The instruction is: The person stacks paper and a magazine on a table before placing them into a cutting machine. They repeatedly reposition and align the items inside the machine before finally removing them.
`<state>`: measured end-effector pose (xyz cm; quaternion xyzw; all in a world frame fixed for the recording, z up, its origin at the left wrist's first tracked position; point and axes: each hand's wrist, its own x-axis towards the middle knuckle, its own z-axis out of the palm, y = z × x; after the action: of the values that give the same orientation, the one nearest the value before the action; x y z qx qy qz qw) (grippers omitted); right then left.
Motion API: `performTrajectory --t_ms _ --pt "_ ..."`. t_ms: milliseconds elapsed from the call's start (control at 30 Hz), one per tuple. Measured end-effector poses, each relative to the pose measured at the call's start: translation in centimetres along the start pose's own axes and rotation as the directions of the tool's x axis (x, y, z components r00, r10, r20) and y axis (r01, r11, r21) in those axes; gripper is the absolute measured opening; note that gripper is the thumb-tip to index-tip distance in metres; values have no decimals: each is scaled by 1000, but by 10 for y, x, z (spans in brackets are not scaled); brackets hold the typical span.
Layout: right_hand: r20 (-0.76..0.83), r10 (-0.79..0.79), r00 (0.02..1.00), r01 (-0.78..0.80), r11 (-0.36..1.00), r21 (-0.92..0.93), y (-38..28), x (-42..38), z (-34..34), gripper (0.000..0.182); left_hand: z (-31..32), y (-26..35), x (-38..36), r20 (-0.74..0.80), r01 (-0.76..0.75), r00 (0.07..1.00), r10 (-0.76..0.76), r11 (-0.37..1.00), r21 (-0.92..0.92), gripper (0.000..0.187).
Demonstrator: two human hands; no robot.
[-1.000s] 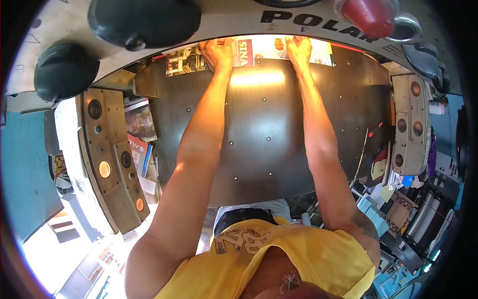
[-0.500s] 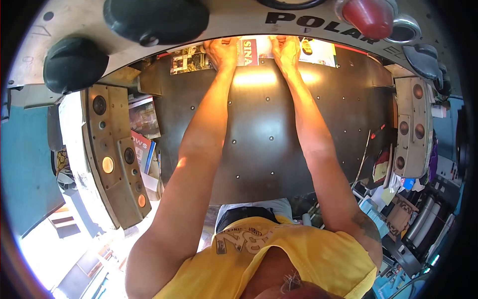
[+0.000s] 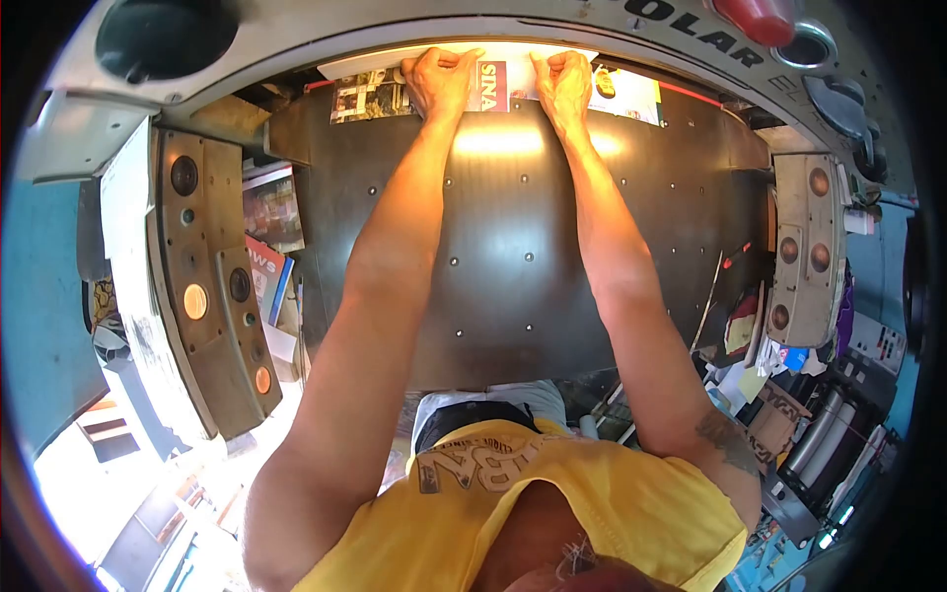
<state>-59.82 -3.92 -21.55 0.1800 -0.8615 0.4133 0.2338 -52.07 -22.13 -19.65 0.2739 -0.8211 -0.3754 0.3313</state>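
Note:
A printed sheet (image 3: 494,87) with a red panel lettered "SINA" lies at the far edge of the dark metal bed (image 3: 493,197). To its left is a photo-like printed part (image 3: 370,96), and to its right a white and yellow part (image 3: 628,97). My left hand (image 3: 441,81) rests on the paper left of the red panel, its fingers curled and the thumb pressed toward them. On the other side, my right hand (image 3: 562,87) is bent over the paper in a similar pinch. Both hands cover part of the print, so the paper between the fingers is mostly hidden.
Across the top runs the machine's front beam (image 3: 681,35), lettered "POLAR", with a red knob (image 3: 758,20). Panels with round buttons stand at the left (image 3: 212,281) and right (image 3: 804,252). Printed papers (image 3: 268,271) lie beside the left panel, and rolls (image 3: 824,439) at the lower right.
The view has shifted, so more of the white paper and lit strip behind my hands shows. Both hands stay on the printed sheet at the bed's far edge.

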Motion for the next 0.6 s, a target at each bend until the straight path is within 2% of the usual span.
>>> performTrajectory --t_ms 100,133,233,267,300,367,433,600 --pt "-30 76 997 -73 995 74 -6 8 1 38 -5 -25 8 13 -243 969 247 962 -128 33" --pt "-7 169 986 -168 982 85 -8 10 -1 39 -15 -27 8 -37 -226 974 223 968 -114 30" --pt "-10 148 989 -147 984 97 -4 11 0 42 -47 -46 23 -37 -161 985 166 980 119 30" --pt "-14 143 990 -142 988 55 -2 10 0 43 -48 -54 32 -1 -137 991 137 990 39 33" --pt "-14 135 991 -135 991 22 -2 12 1 43 -49 -54 31 -40 -118 992 120 991 58 33" --pt "55 279 959 -282 958 57 -10 14 -1 43 -45 -48 30 -131 -83 987 98 990 114 34" --pt "-10 231 973 -230 972 49 -5 12 5 42 -42 -53 35 -160 -163 973 166 986 34 34" --pt "7 207 978 -207 976 62 -16 12 -4 42 -44 -48 34 -154 -85 984 93 995 55 36"
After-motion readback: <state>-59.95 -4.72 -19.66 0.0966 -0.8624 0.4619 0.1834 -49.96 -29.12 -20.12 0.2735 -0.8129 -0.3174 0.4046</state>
